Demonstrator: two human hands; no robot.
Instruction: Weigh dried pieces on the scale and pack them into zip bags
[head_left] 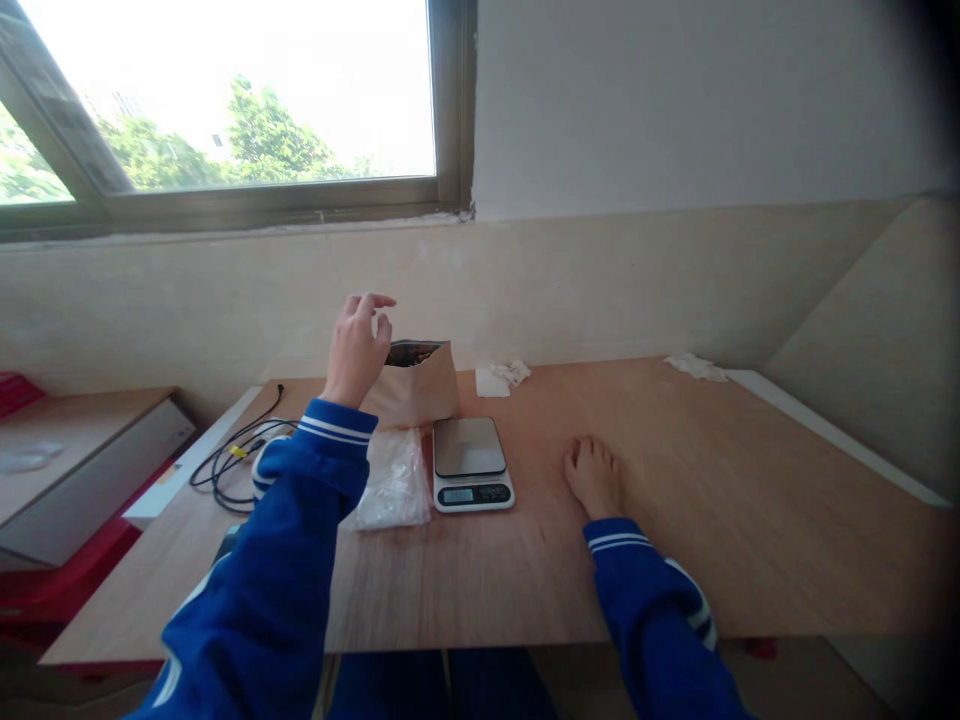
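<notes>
My left hand (358,347) is raised above the table, fingers loosely curled and apart, holding nothing, right beside the open top of a brown paper bag (420,392) with dark contents. In front of the bag a small digital kitchen scale (471,463) sits with a bare platform. A clear plastic bag (391,480) lies to the left of the scale, partly under my blue sleeve. My right hand (594,476) rests flat on the wooden table (712,520), fingers stretched out, to the right of the scale.
A black cable (232,455) coils at the table's left edge. Crumpled white tissue (504,376) lies behind the scale, and more white paper (696,367) at the far right. A lower cabinet (82,450) stands to the left under the window.
</notes>
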